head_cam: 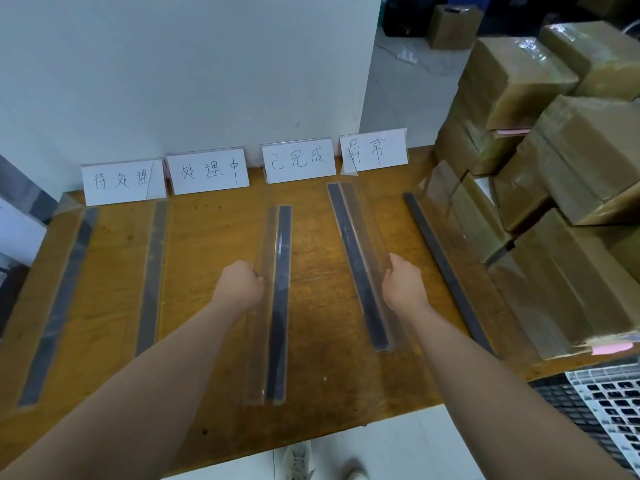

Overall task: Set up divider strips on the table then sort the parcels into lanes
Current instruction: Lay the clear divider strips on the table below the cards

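Note:
Several clear divider strips with dark bases lie lengthwise on the wooden table (214, 341). My left hand (240, 284) grips the upright clear wall of the middle strip (278, 299). My right hand (403, 284) grips the clear wall of the strip to its right (353, 251), which slants toward the far left. Two more strips (57, 306) (152, 278) lie at the left, and another strip (446, 268) runs along the parcels. Taped brown parcels (568, 188) are stacked at the right. Four white handwritten label cards (209, 173) stand along the wall.
A white wall closes the table's far side. A keyboard (585, 407) with a printed sheet on it sits at the lower right. More cardboard boxes (452, 26) stand on the floor beyond. My shoes (299, 460) show below the table's front edge.

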The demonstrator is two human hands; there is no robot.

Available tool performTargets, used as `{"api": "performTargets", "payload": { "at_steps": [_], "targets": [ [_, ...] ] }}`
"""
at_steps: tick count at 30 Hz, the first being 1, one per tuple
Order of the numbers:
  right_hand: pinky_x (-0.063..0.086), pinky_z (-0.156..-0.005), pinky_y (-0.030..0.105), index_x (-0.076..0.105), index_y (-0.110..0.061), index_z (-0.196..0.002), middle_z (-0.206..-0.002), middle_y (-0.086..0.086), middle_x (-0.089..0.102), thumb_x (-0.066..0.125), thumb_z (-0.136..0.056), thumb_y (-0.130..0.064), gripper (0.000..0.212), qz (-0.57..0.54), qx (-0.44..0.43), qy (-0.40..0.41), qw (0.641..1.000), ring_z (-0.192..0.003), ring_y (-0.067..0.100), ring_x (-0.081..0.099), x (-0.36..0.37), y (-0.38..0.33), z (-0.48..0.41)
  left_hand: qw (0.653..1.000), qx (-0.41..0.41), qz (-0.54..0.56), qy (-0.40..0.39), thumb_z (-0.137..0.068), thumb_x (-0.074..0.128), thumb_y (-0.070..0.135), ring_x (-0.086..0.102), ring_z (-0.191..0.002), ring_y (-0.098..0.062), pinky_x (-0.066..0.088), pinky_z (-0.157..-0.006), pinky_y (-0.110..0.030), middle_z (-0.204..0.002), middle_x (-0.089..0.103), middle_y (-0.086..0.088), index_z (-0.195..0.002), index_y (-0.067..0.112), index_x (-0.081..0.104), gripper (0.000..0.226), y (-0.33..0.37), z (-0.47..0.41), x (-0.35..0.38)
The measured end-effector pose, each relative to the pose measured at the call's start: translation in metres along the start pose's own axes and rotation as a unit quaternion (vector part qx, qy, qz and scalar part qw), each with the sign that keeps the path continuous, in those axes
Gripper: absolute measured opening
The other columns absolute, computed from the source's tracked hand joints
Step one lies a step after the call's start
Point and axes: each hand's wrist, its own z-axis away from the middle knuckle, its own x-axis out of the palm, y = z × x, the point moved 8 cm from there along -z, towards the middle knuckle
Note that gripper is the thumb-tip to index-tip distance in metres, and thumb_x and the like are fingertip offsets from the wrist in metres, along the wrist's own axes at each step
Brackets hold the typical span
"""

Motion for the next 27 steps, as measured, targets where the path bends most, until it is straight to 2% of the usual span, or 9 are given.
{"api": "performTargets", "payload": {
  "at_steps": [11,16,22,27],
  "targets": [
    [0.045,-0.082,0.028,0.054,-0.007,-0.124,-0.121,0.014,0.06,0.041,-0.1,-0.006,0.028,0.021,-0.003,0.004,1.0,-0.109,0.028,0.058,-0.001,-0.005,-0.009,1.0,0.011,-0.012,0.007,-0.099,0.052,0.014,0.058,-0.064,-0.009,0.039,-0.045,-0.018,-0.079,0.062,-0.003,-0.098,0.005,0.066,0.016,0.003,-0.002,-0.001],
    [0.052,-0.091,0.039,0.054,-0.01,-0.125,-0.12,0.012,0.061,0.041,-0.099,-0.008,0.028,0.026,-0.003,-0.01,1.0,-0.107,0.027,0.06,0.0,-0.004,-0.012,1.0,0.008,-0.005,0.014,-0.098,0.053,0.014,0.061,-0.066,-0.011,0.04,-0.046,-0.019,-0.081,0.064,-0.004,-0.097,0.006,0.066,0.014,0.003,-0.001,0.0],
    [0.048,-0.083,0.028,0.053,-0.015,-0.129,-0.118,0.006,0.061,0.05,-0.098,-0.015,0.031,-0.014,-0.035,-0.026,0.999,-0.104,0.021,0.06,-0.002,-0.003,-0.007,1.0,0.007,-0.006,0.022,-0.098,0.054,0.015,0.059,-0.068,-0.011,0.04,-0.049,-0.019,-0.083,0.064,-0.005,-0.099,0.006,0.066,0.015,0.004,-0.001,-0.001],
    [0.047,-0.085,0.03,0.056,-0.012,-0.125,-0.118,0.009,0.062,0.044,-0.097,-0.006,0.031,0.022,-0.033,-0.023,0.999,-0.104,0.025,0.06,-0.004,0.003,-0.01,1.0,0.004,0.001,0.016,-0.098,0.054,0.014,0.065,-0.076,-0.017,0.046,-0.053,-0.021,-0.088,0.066,-0.008,-0.1,0.005,0.066,0.015,0.003,0.0,-0.001]
  ]
}}
